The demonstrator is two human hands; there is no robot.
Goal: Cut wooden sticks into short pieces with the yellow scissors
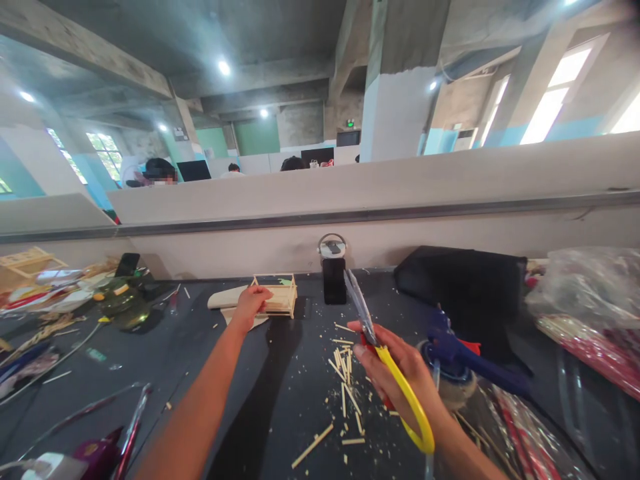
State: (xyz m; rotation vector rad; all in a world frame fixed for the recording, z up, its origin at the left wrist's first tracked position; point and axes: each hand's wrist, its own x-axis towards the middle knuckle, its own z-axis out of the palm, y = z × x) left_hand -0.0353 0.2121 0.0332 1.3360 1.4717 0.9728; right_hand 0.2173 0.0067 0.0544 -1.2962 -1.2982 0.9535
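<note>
Left hand: grip closed over the wooden frame.
Right hand: grip clenched around yellow-handled scissors, blades toward 11 o'clock.
Frame: 10 o'clock of the right hand, well apart.

view: one camera on my head | aim: it looked forward and slightly down across the dark table toward the grey partition | range: near, my forearms entered from the bottom edge | field: wide, ceiling and far desks were included
</note>
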